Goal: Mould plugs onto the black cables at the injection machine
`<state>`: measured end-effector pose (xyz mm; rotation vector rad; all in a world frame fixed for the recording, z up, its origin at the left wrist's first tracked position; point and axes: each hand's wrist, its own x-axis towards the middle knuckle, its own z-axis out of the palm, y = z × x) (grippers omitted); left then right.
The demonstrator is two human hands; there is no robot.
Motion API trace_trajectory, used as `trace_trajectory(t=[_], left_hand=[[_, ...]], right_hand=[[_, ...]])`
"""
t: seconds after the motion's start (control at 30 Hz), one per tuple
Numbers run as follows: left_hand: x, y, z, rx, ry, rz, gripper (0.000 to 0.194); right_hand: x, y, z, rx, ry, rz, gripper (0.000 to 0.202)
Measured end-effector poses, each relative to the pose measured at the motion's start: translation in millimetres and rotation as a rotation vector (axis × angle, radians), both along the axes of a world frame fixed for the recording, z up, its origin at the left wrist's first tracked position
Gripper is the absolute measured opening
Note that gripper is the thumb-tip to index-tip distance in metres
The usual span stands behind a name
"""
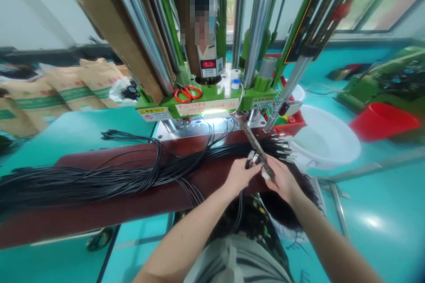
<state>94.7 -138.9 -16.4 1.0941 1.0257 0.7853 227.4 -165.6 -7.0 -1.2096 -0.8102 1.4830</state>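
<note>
Brown surface by green press, blk cables across. Person's R hand clamped on metal bar, angled toward press; L hand alongside, pinching small part. Step: prob. working part at bar; next calls for steady grip, careful alignment.

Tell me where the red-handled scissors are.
In the head view, the scissors lie left of centre on the green machine, just above the strip with red handwriting.
</note>
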Motion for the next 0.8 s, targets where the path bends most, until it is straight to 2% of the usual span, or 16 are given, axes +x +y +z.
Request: trace_trajectory(t=[0.27,0.5,0.57,0.67,0.73,0.8], left_hand=[[1.7,0.4,-7.5,0.051,0.059,-0.029,0.028],[2.1,-0.5,-6.4,0.127,0.136,0.004,0.026],[2.1,-1.9,-4.5,0.154,0.127,0.044,0.028],[1.9,-3.7,-1.4,0.159,0.047,0.175,0.028],[1.6,-4.4,-0.5,0.091,-0.044,0.263,0.027],[1.5,-4.7,-0.5,0.01,-0.116,0.271,0.027]], right_hand=[[3.5,1.6,-9.6,0.078,-0.029,-0.031,0.045],[-3.4,-3.4,-4.2,0.023,-0.213,-0.06,0.058],[-4.7,-4.0,-4.4,0.021,-0.205,-0.079,0.056],[-3.5,-3.8,-7.7,0.025,-0.087,-0.137,0.049],[-1.2,-3.5,-10.5,0.016,-0.022,-0.177,0.047],[1.2,-3.4,-12.8,0.011,-0.001,-0.186,0.046]])
